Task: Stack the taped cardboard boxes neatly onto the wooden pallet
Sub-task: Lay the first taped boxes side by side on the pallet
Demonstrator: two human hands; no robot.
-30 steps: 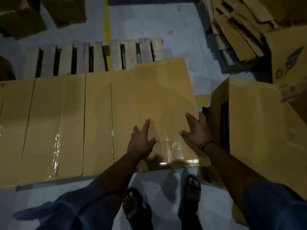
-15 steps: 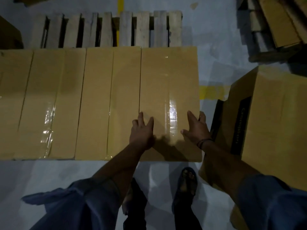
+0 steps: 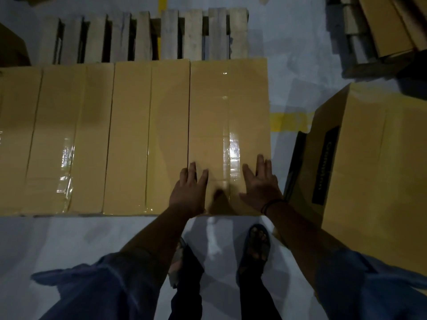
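Seen from above, a person's left hand (image 3: 188, 192) and right hand (image 3: 261, 188) lie flat, fingers straight, on the near end of a taped cardboard box (image 3: 228, 107). A shiny tape strip (image 3: 233, 148) runs between the hands. This box ends a row of boxes (image 3: 129, 135) stretching away left of the left hand, all on a wooden pallet (image 3: 171, 35) beyond the fingertips. Right of the right hand stands a separate box (image 3: 374, 169) on the floor.

Boxes (image 3: 129, 135): you saw plain tan
Pallet (image 3: 194, 33): was pale greyish wood
Floor (image 3: 69, 239): was light grey, yellow stripe (image 3: 288, 122)
Your sleeves (image 3: 104, 292): were blue
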